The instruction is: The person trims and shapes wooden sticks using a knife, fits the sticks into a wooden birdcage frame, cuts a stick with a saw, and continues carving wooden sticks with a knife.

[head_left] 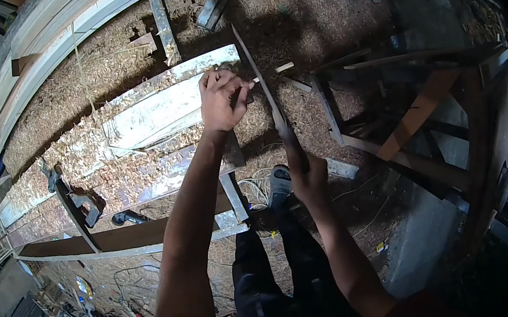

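My right hand (309, 179) is wrapped round the handle of a handsaw (265, 92), whose narrow blade points away from me just past the bench end. My left hand (223, 99) rests on the right end of the workbench (148, 119), its fingers curled down on a thin wooden stick (285, 67). The stick juts past the bench end, and the saw blade crosses over it. Whether the teeth touch the wood I cannot tell. Most of the stick under my fingers is hidden.
Shavings cover the bench and ground. A clamp (70, 197) lies at the bench's left part. Long boards (45, 52) are stacked at the upper left. A dark wooden frame (422, 112) stands on the right. Scrap tools and wood lie at the lower left.
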`<state>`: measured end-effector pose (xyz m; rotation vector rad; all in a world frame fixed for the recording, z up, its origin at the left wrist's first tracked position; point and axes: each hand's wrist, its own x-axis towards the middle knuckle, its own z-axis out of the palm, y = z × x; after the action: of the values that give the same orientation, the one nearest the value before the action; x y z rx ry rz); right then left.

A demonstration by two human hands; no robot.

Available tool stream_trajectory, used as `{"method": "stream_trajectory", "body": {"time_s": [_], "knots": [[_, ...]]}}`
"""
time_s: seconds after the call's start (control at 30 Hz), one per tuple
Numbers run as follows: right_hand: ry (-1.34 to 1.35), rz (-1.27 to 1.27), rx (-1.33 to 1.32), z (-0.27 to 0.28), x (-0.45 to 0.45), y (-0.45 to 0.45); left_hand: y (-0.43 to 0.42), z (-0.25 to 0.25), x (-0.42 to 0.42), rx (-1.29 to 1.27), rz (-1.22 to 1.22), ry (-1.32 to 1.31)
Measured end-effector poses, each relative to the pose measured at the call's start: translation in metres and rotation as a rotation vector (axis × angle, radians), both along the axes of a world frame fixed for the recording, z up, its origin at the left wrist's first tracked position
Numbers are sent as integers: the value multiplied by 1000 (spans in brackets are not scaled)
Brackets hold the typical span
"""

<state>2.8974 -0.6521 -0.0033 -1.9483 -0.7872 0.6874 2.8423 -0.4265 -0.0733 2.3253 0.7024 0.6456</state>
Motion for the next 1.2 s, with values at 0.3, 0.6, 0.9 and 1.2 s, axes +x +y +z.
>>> {"method": "stream_trajectory", "body": {"time_s": [0.3,0.6,0.9,1.2], "knots": [[44,35,-124,-5,7,-5,6,3,4,-94,-4,-23],[107,-34,-216,30,17,16,8,6,3,-106,-8,-26],[-19,95,-280,16,16,9,4,2,-1,-39,-28,-21],[139,-17,-193,26,16,11,6,3,-2,-40,-46,54]]}}
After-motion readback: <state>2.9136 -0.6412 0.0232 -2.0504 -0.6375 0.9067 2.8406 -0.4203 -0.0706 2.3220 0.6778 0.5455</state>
